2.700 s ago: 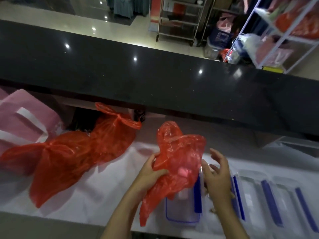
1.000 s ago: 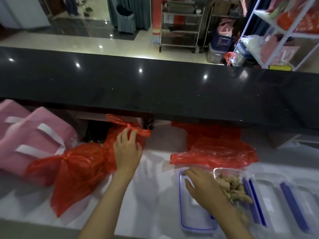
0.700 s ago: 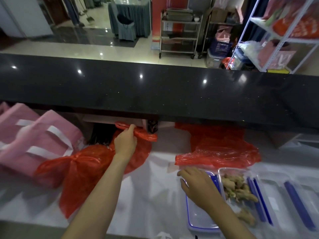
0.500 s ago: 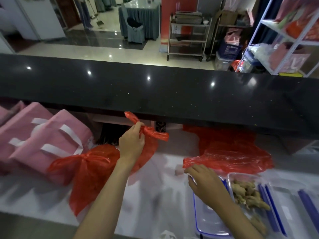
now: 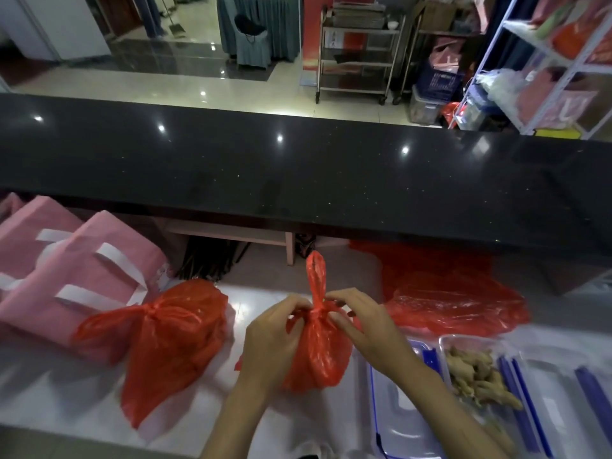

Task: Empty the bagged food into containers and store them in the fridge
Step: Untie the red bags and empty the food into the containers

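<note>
A small knotted red plastic bag (image 5: 316,359) stands on the white counter in front of me. My left hand (image 5: 275,332) and my right hand (image 5: 361,321) both pinch its knot from either side. A second tied red bag (image 5: 172,339) lies to the left. An emptied, flattened red bag (image 5: 453,303) lies at the back right. A clear container (image 5: 477,372) at the right holds ginger pieces. A blue-rimmed lid or container (image 5: 400,409) lies beside it, under my right forearm.
Two pink bags with white handles (image 5: 66,276) lean at the left. More clear containers with blue clips (image 5: 569,392) sit at the far right. A raised black counter ledge (image 5: 298,180) runs across behind the work surface.
My left hand pulled the small red bag from the back to the front centre. My right hand left the container lid and joined it at the knot.
</note>
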A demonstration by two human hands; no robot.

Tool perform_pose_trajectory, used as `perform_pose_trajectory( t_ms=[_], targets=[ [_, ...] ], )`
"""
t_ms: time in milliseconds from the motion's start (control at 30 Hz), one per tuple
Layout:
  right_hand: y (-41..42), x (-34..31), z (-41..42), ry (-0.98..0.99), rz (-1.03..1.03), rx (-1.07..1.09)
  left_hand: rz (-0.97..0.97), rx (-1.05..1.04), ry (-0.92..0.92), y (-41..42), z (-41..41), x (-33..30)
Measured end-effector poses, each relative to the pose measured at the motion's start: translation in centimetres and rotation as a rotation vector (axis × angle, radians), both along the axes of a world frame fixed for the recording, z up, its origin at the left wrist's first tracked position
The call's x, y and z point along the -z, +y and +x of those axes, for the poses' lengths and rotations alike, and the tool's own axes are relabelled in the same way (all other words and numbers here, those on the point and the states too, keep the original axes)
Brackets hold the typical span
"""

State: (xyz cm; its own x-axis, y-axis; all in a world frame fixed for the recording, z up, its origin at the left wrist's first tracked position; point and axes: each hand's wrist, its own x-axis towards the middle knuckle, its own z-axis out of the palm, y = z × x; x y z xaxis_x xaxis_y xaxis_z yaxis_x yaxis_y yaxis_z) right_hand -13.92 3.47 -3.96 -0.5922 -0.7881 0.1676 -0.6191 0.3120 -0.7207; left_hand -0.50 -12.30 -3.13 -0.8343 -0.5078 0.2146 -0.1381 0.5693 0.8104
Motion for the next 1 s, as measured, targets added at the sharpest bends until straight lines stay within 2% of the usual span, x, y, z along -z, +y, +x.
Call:
perform_pose_trajectory(
  t_ms=[100,433,600,767,833,900,1000],
  targets=[
    [-0.5,0.4,0.3,-0.078,-0.013,0.007,0.079,0.068,0.006,-0.5,0.2,0.4],
    [-1.5,0.8,1.3,-0.117,-0.069,0.109,0.304,0.196,-0.078,-0.8,1.0,-0.4],
    [-1.6,0.7,1.6,-0.131,-0.049,0.116,0.085,0.335,-0.167,-1.7,0.4,-0.6],
    [-1.7,1.0,2.2,-0.347,-0.118,0.294,0.075,0.458,-0.254,-1.5,-0.3,-1.7],
    [-1.6,1.0,2.0,-0.424,-0.140,0.295,0.057,0.436,-0.241,-0.9,-0.4,-1.7],
    [-1.0,0.9,1.5,-0.464,-0.150,0.202,0.011,0.371,-0.231,-0.2,-0.2,-1.2],
    [0.1,0.9,0.7,-0.415,-0.112,0.154,-0.081,0.314,-0.204,0.6,0.3,-0.9]
  ],
)
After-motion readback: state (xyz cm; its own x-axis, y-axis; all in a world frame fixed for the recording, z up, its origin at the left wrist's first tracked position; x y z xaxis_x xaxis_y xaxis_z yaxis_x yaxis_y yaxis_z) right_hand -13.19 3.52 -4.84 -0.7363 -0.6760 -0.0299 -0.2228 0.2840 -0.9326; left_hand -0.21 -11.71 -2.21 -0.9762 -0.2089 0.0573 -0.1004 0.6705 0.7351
